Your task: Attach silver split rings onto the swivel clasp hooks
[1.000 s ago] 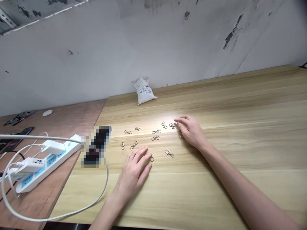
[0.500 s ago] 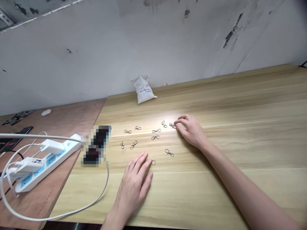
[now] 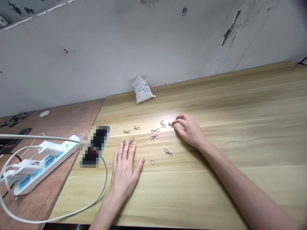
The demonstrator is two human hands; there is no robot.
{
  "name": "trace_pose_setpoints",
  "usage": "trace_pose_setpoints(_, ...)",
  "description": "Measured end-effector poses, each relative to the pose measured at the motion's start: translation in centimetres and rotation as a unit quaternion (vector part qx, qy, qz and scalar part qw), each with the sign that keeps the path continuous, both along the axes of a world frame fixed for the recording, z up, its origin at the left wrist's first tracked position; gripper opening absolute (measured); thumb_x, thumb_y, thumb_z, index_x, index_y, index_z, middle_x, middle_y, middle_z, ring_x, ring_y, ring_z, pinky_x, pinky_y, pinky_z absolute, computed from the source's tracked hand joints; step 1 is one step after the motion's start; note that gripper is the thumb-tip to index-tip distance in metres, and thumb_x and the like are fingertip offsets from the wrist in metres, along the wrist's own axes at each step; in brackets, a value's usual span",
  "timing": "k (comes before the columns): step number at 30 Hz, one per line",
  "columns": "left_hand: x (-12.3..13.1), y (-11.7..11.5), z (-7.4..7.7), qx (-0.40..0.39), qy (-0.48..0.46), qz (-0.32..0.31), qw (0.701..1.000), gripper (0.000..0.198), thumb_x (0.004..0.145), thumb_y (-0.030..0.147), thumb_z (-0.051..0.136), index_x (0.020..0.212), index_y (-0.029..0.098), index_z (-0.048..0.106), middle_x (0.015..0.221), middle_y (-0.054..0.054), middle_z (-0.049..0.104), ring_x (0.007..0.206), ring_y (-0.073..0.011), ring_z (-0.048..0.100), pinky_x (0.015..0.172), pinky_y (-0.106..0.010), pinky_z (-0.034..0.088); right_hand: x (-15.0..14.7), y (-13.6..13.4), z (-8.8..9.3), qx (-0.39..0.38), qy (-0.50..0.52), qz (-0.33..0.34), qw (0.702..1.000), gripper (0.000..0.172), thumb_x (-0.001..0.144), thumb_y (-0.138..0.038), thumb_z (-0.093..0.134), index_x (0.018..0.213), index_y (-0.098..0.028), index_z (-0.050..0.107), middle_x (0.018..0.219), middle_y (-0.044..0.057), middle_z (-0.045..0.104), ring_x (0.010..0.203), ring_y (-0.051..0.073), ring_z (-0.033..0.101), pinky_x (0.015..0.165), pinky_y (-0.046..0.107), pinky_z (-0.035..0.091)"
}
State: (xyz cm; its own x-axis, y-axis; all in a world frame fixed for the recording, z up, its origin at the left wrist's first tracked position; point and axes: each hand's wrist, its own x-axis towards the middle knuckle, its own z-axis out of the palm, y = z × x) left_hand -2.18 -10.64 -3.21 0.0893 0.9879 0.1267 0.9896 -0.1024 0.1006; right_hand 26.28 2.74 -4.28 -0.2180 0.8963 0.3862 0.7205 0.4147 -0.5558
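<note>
Two wooden surfaces meet in front of me: the pale wood-grained table (image 3: 216,95) under my arms, and a reddish plywood board (image 3: 72,118) to its left, carrying a white power strip (image 3: 48,166) with white chargers (image 3: 50,148) plugged in. Against the wall stands a small white printed sachet (image 3: 142,90). What has just changed is my left hand (image 3: 123,172): it has slid forward, away from a small steel split ring (image 3: 152,162), and now lies flat with its fingers spread apart, the fingertips at two silver swivel clasps (image 3: 131,141). My right hand (image 3: 189,131) is at the far end of the scatter, thumb and fingers drawn together at another silver swivel clasp (image 3: 170,124); I cannot tell whether they grip it. Partly hidden, that clasp's long axis is hard to read. Just beyond the ring, a lone silver clasp (image 3: 168,152) points down to the right along its long axis.
</note>
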Motion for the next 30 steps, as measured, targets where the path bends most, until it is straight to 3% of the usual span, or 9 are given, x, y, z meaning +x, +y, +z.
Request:
trace_pose_setpoints(5, 0.2, 1.1, 0.5, 0.043, -0.015, -0.015, 0.999, 0.056, 0.095, 0.042, 0.045, 0.146, 0.02, 0.035, 0.157, -0.013, 0.031, 0.148, -0.0313, 0.02, 0.118, -0.06, 0.023, -0.1, 0.0, 0.1, -0.005, -0.003, -0.002, 1.0, 0.02, 0.089, -0.026, 0.051, 0.091, -0.023, 0.07, 0.103, 0.008, 0.063, 0.102, 0.027, 0.057, 0.089, 0.045, 0.044)
trace_pose_setpoints(8, 0.1, 3.7, 0.7, 0.059, -0.033, -0.025, 0.997, 0.057, 0.095, 0.044, 0.045, 0.147, 0.022, 0.034, 0.158, -0.013, 0.027, 0.149, -0.0321, 0.019, 0.118, -0.06, 0.022, -0.1, 0.0, 0.1, -0.003, -0.005, -0.002, 1.0, 0.02, 0.09, -0.027, 0.051, 0.09, -0.024, 0.07, 0.104, 0.009, 0.063, 0.102, 0.027, 0.057, 0.089, 0.045, 0.044)
trace_pose_setpoints(13, -0.4, 7.6, 0.3, 0.013, -0.038, -0.039, 0.998, 0.058, 0.096, 0.05, 0.041, 0.146, 0.022, 0.038, 0.156, -0.013, 0.032, 0.147, -0.0319, 0.025, 0.118, -0.057, 0.023, -0.1, -0.1, 0.2, -0.006, -0.004, 0.003, 1.0, 0.019, 0.09, -0.027, 0.051, 0.09, -0.024, 0.07, 0.104, 0.008, 0.063, 0.102, 0.027, 0.057, 0.09, 0.045, 0.044)
trace_pose_setpoints(18, 1.0, 7.0, 0.4, 0.057, -0.026, -0.057, 0.996, 0.059, 0.096, 0.049, 0.042, 0.147, 0.021, 0.037, 0.158, -0.013, 0.028, 0.148, -0.0319, 0.021, 0.117, -0.059, 0.024, -0.1, -0.1, 0.3, -0.004, -0.005, 0.003, 1.0, 0.018, 0.09, -0.026, 0.051, 0.09, -0.024, 0.07, 0.104, 0.008, 0.064, 0.101, 0.027, 0.057, 0.089, 0.045, 0.044)
trace_pose_setpoints(23, 4.4, 6.1, 1.3, 0.016, -0.008, -0.212, 0.977, 0.054, 0.096, 0.048, 0.042, 0.145, 0.025, 0.039, 0.158, -0.007, 0.03, 0.148, -0.026, 0.023, 0.122, -0.052, 0.017, -0.2, -0.1, 0.3, 0.002, -0.005, 0.002, 1.0, 0.019, 0.09, -0.026, 0.051, 0.092, -0.023, 0.07, 0.104, 0.009, 0.064, 0.102, 0.027, 0.057, 0.089, 0.045, 0.044)
trace_pose_setpoints(26, 5.2, 6.5, 1.6, -0.014, -0.017, -0.216, 0.976, 0.054, 0.099, 0.047, 0.036, 0.147, 0.022, 0.038, 0.157, -0.008, 0.032, 0.147, -0.0252, 0.027, 0.122, -0.052, 0.018, -0.2, 0.0, 0.3, -0.003, -0.006, 0.006, 1.0, 0.02, 0.09, -0.027, 0.052, 0.092, -0.024, 0.071, 0.105, 0.008, 0.064, 0.102, 0.027, 0.057, 0.089, 0.044, 0.044)
trace_pose_setpoints(30, 5.4, 7.8, 1.5, 0.007, -0.028, -0.204, 0.979, 0.054, 0.1, 0.046, 0.034, 0.147, 0.021, 0.036, 0.159, -0.008, 0.026, 0.148, -0.0239, 0.023, 0.122, -0.049, 0.016, -0.2, -0.1, 0.4, -0.004, -0.003, 0.005, 1.0, 0.02, 0.09, -0.027, 0.052, 0.092, -0.023, 0.071, 0.104, 0.009, 0.064, 0.102, 0.027, 0.057, 0.09, 0.044, 0.044)
